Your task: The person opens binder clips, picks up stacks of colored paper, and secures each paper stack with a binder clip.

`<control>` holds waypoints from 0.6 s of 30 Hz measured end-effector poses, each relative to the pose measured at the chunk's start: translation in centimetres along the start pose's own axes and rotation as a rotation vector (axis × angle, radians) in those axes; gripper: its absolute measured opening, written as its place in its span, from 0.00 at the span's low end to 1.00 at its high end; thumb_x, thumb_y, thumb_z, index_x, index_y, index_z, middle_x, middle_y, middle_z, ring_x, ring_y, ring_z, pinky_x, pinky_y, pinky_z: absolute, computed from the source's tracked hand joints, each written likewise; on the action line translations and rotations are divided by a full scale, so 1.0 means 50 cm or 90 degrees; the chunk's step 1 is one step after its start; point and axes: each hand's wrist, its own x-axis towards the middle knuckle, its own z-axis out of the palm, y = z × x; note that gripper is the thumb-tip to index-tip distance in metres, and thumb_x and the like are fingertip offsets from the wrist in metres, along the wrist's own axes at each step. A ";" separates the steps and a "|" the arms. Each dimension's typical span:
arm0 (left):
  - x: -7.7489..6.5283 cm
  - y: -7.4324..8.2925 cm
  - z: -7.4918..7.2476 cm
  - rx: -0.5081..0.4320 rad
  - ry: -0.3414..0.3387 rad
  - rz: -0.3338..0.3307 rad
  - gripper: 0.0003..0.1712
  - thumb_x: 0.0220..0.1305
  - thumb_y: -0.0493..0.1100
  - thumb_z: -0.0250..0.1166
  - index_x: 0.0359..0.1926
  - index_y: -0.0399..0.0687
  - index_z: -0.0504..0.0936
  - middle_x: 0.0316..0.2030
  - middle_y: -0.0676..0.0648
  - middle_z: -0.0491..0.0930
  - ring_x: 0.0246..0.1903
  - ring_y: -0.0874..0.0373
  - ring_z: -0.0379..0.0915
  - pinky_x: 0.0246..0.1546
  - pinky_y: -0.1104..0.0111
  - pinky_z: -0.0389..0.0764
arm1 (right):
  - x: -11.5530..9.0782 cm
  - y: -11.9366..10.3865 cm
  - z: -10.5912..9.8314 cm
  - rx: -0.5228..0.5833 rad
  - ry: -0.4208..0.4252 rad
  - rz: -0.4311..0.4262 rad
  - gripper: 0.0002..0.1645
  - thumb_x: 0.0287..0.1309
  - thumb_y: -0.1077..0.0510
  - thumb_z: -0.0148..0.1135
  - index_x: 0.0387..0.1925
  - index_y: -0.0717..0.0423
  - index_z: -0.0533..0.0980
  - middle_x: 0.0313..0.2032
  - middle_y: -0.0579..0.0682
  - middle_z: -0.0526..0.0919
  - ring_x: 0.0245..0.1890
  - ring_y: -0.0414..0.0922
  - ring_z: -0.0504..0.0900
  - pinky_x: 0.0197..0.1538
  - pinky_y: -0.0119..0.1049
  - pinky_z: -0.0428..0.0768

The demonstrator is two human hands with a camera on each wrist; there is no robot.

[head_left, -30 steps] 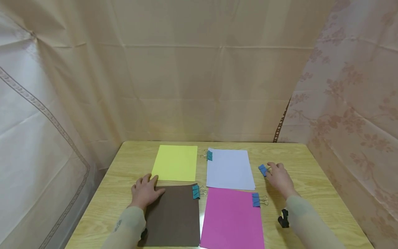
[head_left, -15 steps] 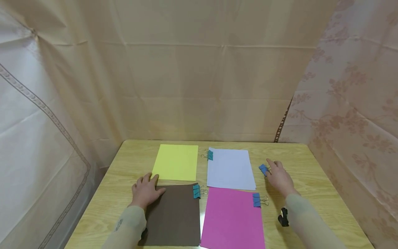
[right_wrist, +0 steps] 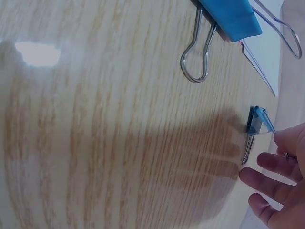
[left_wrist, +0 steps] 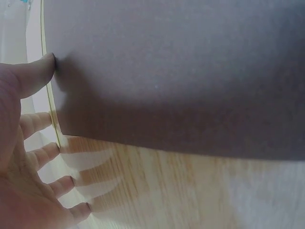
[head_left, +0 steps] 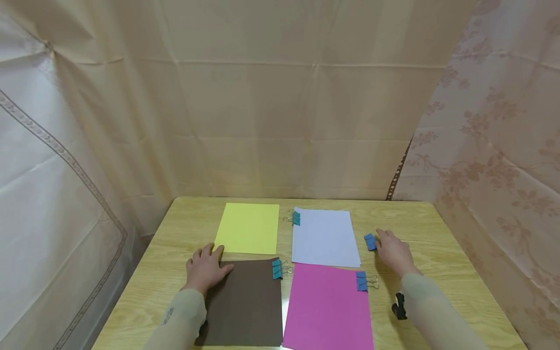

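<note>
My left hand (head_left: 204,270) lies spread at the upper left corner of the dark brown paper (head_left: 249,306). Its thumb touches that paper's edge, and a fingertip reaches the lower left corner of the yellow paper (head_left: 248,228). On the right, my right hand (head_left: 395,253) pinches one wire handle of a loose blue binder clip (head_left: 370,241); the right wrist view shows this clip (right_wrist: 255,120) close to the wood, its other handle hanging down. Teal binder clips grip the brown paper (head_left: 277,269) and the white paper (head_left: 323,238). Another blue binder clip (head_left: 361,281) grips the magenta paper (head_left: 328,306).
The sheets lie in two rows on a wooden table (head_left: 437,228). Beige curtains (head_left: 280,121) hang behind it, and patterned cloth (head_left: 503,160) hangs at the right. A black strap piece (head_left: 399,306) shows beneath my right sleeve.
My right fingers have shifted a little, and the loose blue clip has turned and moved slightly toward me. My left hand stays where it was. The papers look unchanged.
</note>
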 end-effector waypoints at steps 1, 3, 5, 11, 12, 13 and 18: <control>0.000 0.000 0.000 -0.001 0.000 0.001 0.42 0.64 0.60 0.68 0.73 0.45 0.70 0.72 0.32 0.60 0.69 0.25 0.52 0.63 0.27 0.55 | 0.000 0.000 0.001 -0.002 0.001 0.002 0.28 0.74 0.61 0.51 0.69 0.71 0.65 0.63 0.74 0.71 0.62 0.72 0.72 0.58 0.74 0.68; -0.001 0.000 0.000 -0.003 0.000 0.001 0.42 0.64 0.60 0.68 0.73 0.45 0.70 0.72 0.32 0.60 0.70 0.25 0.52 0.63 0.27 0.55 | -0.001 0.000 0.002 -0.004 0.007 0.006 0.26 0.74 0.61 0.51 0.68 0.71 0.67 0.63 0.74 0.73 0.62 0.71 0.73 0.59 0.73 0.68; -0.001 0.000 -0.001 -0.004 -0.001 0.000 0.42 0.64 0.60 0.68 0.73 0.45 0.69 0.72 0.32 0.60 0.70 0.24 0.52 0.63 0.27 0.54 | -0.001 0.000 0.002 -0.010 0.014 0.005 0.24 0.74 0.62 0.50 0.65 0.72 0.69 0.61 0.73 0.75 0.61 0.70 0.74 0.58 0.72 0.70; -0.001 0.002 -0.003 -0.004 -0.005 -0.002 0.42 0.64 0.60 0.68 0.73 0.45 0.69 0.72 0.32 0.60 0.69 0.24 0.52 0.63 0.27 0.54 | -0.004 0.000 -0.002 -0.020 0.024 0.012 0.22 0.73 0.61 0.51 0.61 0.71 0.73 0.57 0.71 0.80 0.57 0.70 0.78 0.55 0.69 0.72; -0.001 0.002 -0.002 -0.004 -0.005 -0.001 0.42 0.64 0.60 0.68 0.73 0.45 0.69 0.72 0.32 0.60 0.69 0.24 0.52 0.63 0.27 0.54 | -0.004 -0.001 -0.003 -0.019 0.022 0.016 0.22 0.73 0.60 0.51 0.61 0.71 0.74 0.57 0.71 0.80 0.56 0.70 0.79 0.55 0.69 0.72; -0.001 0.002 -0.002 -0.003 -0.005 -0.001 0.42 0.64 0.60 0.68 0.73 0.45 0.69 0.72 0.32 0.60 0.69 0.24 0.52 0.63 0.27 0.54 | -0.004 -0.001 -0.004 -0.016 0.020 0.019 0.22 0.73 0.60 0.51 0.60 0.70 0.74 0.56 0.70 0.80 0.56 0.70 0.79 0.55 0.69 0.72; 0.001 -0.001 -0.001 -0.005 -0.005 0.001 0.43 0.64 0.60 0.68 0.73 0.45 0.69 0.73 0.32 0.59 0.70 0.24 0.52 0.64 0.27 0.54 | -0.005 -0.002 -0.007 -0.007 0.018 0.022 0.20 0.73 0.59 0.53 0.56 0.70 0.75 0.52 0.70 0.83 0.53 0.70 0.80 0.54 0.68 0.72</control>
